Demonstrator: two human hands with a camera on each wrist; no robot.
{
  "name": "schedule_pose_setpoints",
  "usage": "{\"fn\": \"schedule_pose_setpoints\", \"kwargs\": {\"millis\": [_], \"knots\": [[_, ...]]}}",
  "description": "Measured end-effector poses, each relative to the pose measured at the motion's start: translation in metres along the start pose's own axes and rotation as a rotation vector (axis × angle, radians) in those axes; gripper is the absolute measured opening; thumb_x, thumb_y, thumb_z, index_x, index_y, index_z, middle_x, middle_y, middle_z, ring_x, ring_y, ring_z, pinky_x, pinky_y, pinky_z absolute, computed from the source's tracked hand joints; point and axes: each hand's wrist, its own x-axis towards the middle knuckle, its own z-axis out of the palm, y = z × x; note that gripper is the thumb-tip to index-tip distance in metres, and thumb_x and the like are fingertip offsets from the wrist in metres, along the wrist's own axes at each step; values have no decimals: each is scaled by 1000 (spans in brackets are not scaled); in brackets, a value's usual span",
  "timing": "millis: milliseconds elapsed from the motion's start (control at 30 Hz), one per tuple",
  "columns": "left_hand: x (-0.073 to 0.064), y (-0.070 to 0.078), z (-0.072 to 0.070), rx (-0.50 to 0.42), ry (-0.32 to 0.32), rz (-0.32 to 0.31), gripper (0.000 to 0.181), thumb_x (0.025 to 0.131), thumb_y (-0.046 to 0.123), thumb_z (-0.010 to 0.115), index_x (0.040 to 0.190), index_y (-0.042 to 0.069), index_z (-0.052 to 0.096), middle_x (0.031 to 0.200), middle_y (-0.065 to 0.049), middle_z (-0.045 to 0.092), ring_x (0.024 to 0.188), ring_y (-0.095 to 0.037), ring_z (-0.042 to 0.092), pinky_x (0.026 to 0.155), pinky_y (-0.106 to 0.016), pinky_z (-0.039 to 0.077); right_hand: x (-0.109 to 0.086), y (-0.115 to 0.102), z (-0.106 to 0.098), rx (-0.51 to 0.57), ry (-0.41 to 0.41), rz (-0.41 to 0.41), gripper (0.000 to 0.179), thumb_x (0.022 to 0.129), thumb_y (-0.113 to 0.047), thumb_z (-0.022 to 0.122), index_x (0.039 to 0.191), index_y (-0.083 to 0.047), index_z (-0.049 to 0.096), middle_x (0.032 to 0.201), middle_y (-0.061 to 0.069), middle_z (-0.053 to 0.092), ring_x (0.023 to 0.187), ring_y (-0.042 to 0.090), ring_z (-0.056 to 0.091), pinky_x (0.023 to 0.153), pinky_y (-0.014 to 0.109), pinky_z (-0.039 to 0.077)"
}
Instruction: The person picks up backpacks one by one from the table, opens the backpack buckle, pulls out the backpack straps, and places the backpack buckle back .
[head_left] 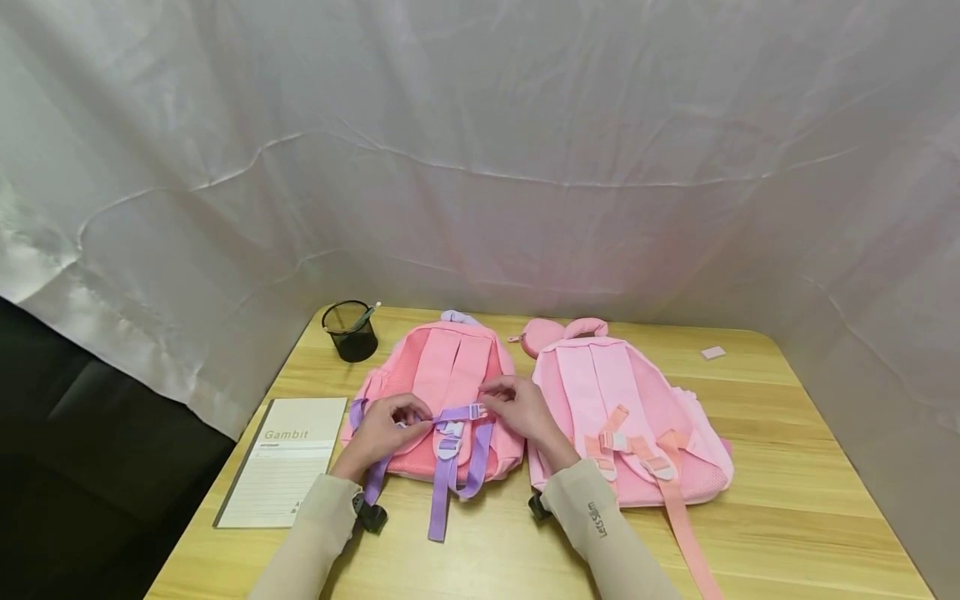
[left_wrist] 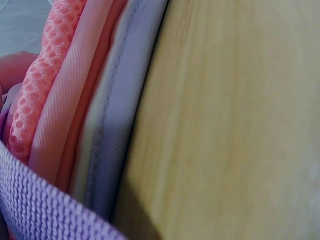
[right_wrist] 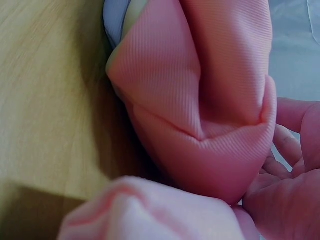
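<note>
A coral-pink backpack lies with its shoulder straps upward. Across them runs a purple webbing strap with a pale plastic buckle. My left hand pinches the strap's left end between thumb and fingers. At the buckle end, my right hand pinches with thumb and forefinger. Below hang purple strap ends with a pale adjuster. In the left wrist view, purple webbing crosses before the bag's mesh side; the right wrist view shows a folded side pocket beside my fingers.
Close on the right lies a light-pink backpack, its orange straps buckled and one trailing toward the front edge. A Gambit notepad lies left, with a black mesh pen cup behind it. A small pink card rests at back right.
</note>
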Motion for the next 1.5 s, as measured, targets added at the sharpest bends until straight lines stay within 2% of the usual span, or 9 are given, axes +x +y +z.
{"fn": "schedule_pose_setpoints", "kwargs": {"millis": [167, 267, 400, 700, 1033, 1500], "knots": [[1, 2, -1, -11, -5, 7, 11, 87, 0, 80, 96, 3, 75, 80, -8, 66, 72, -14, 56, 68, -23, 46, 0, -1, 0, 14, 2, -8, 12, 91, -8, 77, 103, -8, 80, 88, 3, 76, 76, 7, 63, 72, 24, 51], [4, -15, 2, -2, -6, -12, 11, 87, 1, 80, 97, 4, 75, 81, -8, 67, 73, -15, 57, 68, -23, 46, -1, -1, -1, 18, -2, -8, 13, 91, -8, 77, 104, -8, 80, 89, 3, 76, 76, 7, 63, 74, 26, 52], [8, -35, 4, -4, -7, -29, 12, 87, 9, 83, 96, 12, 76, 82, -5, 67, 74, -15, 57, 68, -23, 46, 0, -1, -1, 23, -3, -10, 13, 91, -7, 77, 104, -7, 80, 89, 4, 77, 75, 7, 63, 73, 25, 52], [8, -34, 3, -4, -18, -36, 13, 87, 15, 84, 93, 23, 76, 81, 4, 66, 75, -13, 59, 69, -24, 48, 0, -3, -2, 19, -4, -8, 13, 91, -6, 77, 104, -7, 80, 87, 5, 76, 73, 7, 64, 72, 25, 52], [7, -37, 4, 36, -9, -38, 14, 88, 16, 83, 93, 26, 75, 81, 7, 66, 75, -14, 59, 69, -25, 48, 0, 1, 0, 21, 15, -6, 11, 92, -7, 77, 102, -7, 80, 87, 4, 76, 74, 7, 63, 72, 25, 51], [6, -35, 3, 31, -6, -55, 14, 88, 16, 83, 92, 26, 75, 81, 5, 66, 75, -13, 58, 69, -25, 48, -1, 2, -1, 32, 14, -20, 10, 93, -10, 76, 102, -7, 80, 84, 4, 76, 74, 7, 62, 71, 24, 49]]}}
